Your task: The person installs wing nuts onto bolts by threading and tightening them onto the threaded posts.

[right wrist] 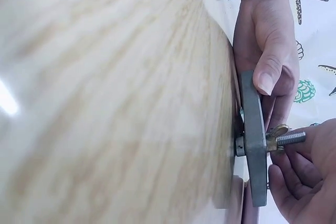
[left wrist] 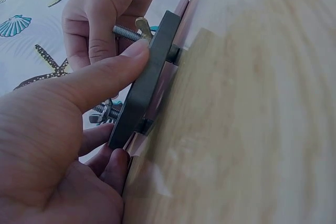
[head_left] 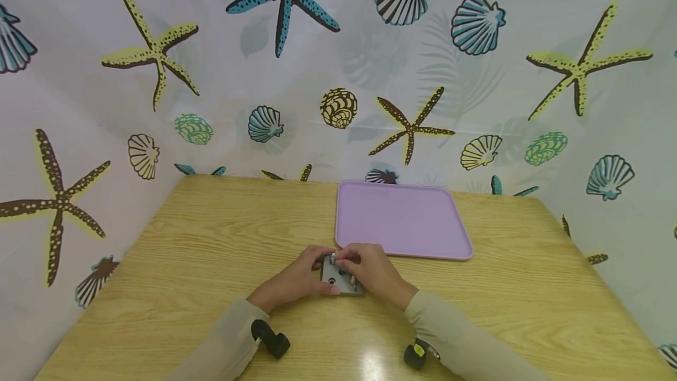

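Observation:
A grey metal plate (head_left: 345, 290) with holes sits just above the table, raised on bolt heads that show beneath it. My left hand (head_left: 298, 278) grips it, thumb on the near edge and fingers at the far side. From the far left corner rises a bolt with a silver wing nut (left wrist: 106, 112). The fingertips of my right hand (head_left: 372, 266) pinch at this wing nut; the exact contact is partly hidden. Another threaded bolt (right wrist: 292, 138) stands at the plate's near right, carrying a brass wing nut (left wrist: 143, 27).
Behind the plate lies a purple tray (head_left: 402, 216), close to my right hand. The wooden table (head_left: 238, 210) reaches back to a patterned curtain (head_left: 317, 151). Each forearm wears a black wrist camera mount (head_left: 271, 338).

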Available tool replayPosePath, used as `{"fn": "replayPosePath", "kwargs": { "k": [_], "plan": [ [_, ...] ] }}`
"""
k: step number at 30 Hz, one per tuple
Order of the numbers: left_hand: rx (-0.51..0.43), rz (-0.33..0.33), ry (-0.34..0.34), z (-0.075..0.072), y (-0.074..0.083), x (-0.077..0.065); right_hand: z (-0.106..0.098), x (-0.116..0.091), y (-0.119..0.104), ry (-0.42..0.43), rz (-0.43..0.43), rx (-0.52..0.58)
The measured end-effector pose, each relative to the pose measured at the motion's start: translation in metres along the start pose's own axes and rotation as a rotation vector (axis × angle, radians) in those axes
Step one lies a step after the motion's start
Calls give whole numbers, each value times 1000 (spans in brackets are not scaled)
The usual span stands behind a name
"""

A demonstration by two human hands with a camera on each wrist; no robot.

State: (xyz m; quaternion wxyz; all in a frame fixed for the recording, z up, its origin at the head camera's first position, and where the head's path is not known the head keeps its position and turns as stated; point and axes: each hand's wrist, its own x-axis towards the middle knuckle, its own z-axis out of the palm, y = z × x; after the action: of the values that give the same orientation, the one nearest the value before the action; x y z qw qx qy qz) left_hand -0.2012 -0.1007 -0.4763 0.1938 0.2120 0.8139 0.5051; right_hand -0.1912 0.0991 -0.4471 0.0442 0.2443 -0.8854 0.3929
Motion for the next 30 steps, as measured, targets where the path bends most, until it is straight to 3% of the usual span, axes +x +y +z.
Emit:
{"fn": "replayPosePath", "kwargs": {
  "k": [5, 11, 18, 23, 30],
  "plan": [
    [4, 7, -2, 0, 1, 0, 2, 1, 1, -6, -17, 15],
    [-6, 42, -17, 1, 1, 2, 7, 4, 2, 52, -49, 32],
    [-5, 53, -20, 1, 2, 1, 9, 5, 3, 59, -2, -82],
    [-6, 72, -24, 1, 2, 1, 8, 5, 3, 48, 18, -54],
    [-8, 31, -5, 0, 0, 2, 6, 4, 3, 55, -8, -46]
  ]
}}
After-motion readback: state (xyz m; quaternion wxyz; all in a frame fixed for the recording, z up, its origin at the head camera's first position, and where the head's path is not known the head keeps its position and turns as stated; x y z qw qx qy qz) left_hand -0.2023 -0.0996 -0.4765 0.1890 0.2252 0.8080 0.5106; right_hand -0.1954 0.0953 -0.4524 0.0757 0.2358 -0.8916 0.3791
